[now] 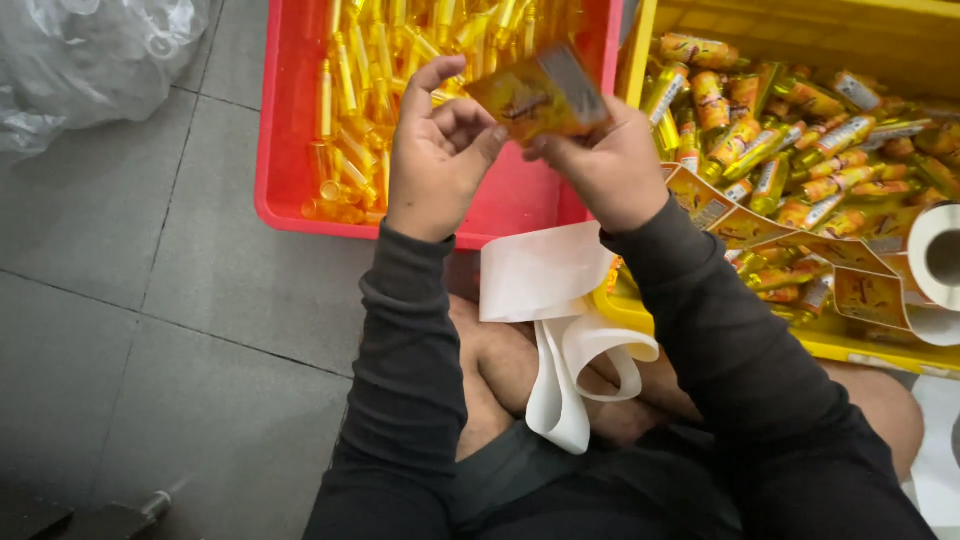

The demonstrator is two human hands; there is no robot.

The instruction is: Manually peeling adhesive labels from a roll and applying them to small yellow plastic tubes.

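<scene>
My left hand (437, 150) and my right hand (605, 165) are raised together over the red crate (285, 150). Between their fingertips is a small yellow bottle with an orange-yellow label (540, 95), blurred by motion. Both hands pinch it, the left from the left side, the right from below and behind. A strip of white label backing paper (545, 270) hangs from under my right wrist down over my lap.
The red crate holds several unlabelled clear yellow bottles (365, 90). A yellow crate (900, 45) on the right holds several labelled bottles (800, 140), a strip of labels (760, 225) and a label roll (940, 255). A clear plastic bag (90, 60) lies top left on the grey tile floor.
</scene>
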